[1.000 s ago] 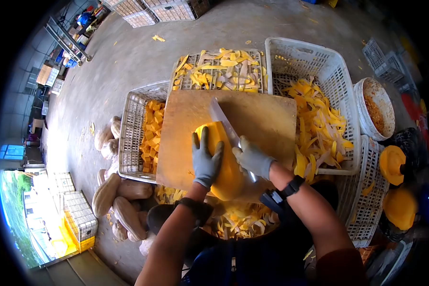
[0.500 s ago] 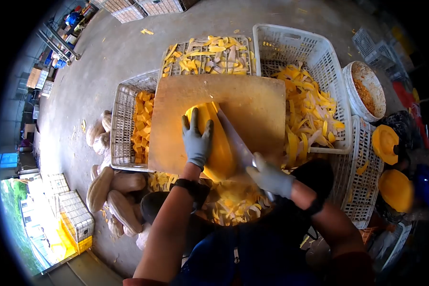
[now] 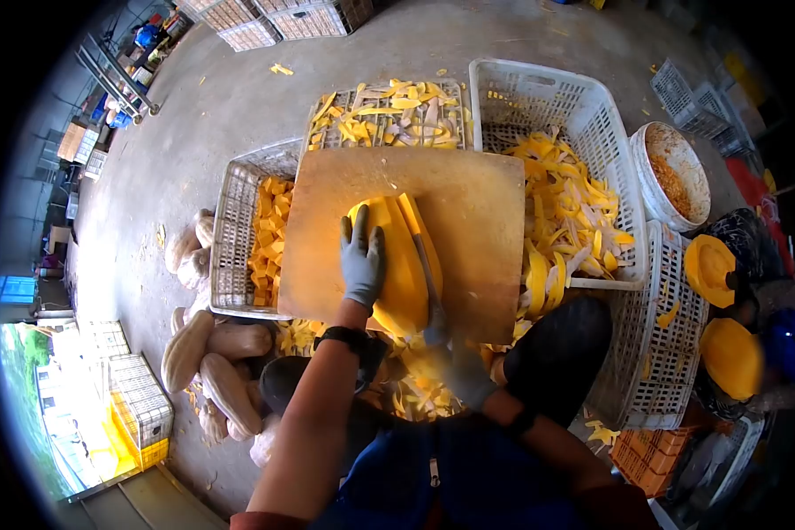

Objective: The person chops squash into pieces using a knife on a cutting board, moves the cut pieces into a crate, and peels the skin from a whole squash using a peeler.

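A peeled orange pumpkin (image 3: 390, 265) lies lengthwise on a wooden cutting board (image 3: 486, 230). My left hand (image 3: 362, 263), in a grey glove, presses on the pumpkin's left side and holds it, fingers spread. Gloved as well, my right hand (image 3: 468, 378) is closed around the handle of a knife (image 3: 431, 274); motion blurs its fingers. The blade stands in the cut along the pumpkin's right side. A long slice (image 3: 422, 234) leans away to the right of the blade, its lower end close to the knife.
Left of the board, a crate (image 3: 223, 221) holds orange chunks (image 3: 269, 238). Peelings fill a white crate (image 3: 623, 106) at right and cover a crate top behind. Unpeeled pumpkins (image 3: 230, 389) lie at lower left. A white bucket (image 3: 693, 150) and pumpkin halves (image 3: 711, 269) are at far right.
My right hand has drawn the knife down and left toward me, and the blade sits deeper in the pumpkin. A slice now parts from its right side. My left hand stays on the pumpkin.
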A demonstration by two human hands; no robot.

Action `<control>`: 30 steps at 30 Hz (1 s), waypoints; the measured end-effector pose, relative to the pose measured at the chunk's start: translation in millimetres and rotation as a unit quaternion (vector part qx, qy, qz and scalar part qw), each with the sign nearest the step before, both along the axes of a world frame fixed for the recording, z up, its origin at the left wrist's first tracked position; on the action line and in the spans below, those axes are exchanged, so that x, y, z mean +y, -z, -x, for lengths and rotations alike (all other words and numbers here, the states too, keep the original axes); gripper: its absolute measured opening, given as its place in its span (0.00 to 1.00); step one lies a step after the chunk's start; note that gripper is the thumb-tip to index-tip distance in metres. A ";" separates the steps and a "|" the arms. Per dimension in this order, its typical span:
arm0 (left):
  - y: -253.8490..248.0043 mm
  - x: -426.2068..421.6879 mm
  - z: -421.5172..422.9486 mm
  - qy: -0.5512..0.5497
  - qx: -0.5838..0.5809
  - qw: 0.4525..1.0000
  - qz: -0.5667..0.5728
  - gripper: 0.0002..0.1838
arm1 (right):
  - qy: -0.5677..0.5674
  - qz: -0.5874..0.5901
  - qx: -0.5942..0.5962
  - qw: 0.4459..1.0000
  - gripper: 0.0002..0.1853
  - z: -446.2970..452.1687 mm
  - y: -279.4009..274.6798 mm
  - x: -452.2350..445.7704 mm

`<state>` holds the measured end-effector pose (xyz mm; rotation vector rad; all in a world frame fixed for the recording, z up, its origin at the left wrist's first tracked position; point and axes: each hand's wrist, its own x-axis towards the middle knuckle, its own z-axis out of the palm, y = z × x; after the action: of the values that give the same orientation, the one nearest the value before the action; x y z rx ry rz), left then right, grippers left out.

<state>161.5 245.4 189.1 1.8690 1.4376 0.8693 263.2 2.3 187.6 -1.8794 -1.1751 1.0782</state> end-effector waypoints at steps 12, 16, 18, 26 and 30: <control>2.8 -7.5 -0.8 -0.023 0.048 0.999 0.000 0.26 | -0.018 -0.096 -0.060 0.993 0.17 -31.5 -117.1 82.5; 2.8 -9.2 -2.2 -0.028 0.052 0.998 -0.006 0.27 | -0.019 -0.041 -0.002 0.999 0.13 -29.7 -96.1 115.0; 4.2 -10.0 -2.2 -0.026 0.059 0.998 -0.012 0.26 | -0.017 -0.015 0.037 0.999 0.12 -29.9 -87.4 121.2; -1.8 -12.9 -5.0 -0.032 0.053 0.998 0.012 0.27 | -0.030 0.176 0.119 0.977 0.13 -34.7 -154.8 145.0; -7.1 -15.2 -3.7 -0.031 0.052 0.998 0.025 0.27 | -0.100 0.074 -0.054 0.991 0.17 -28.1 -108.1 167.2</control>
<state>165.2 230.1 196.1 1.8655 1.5729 0.7669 291.4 169.5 295.7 -1.9859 -1.4034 1.2146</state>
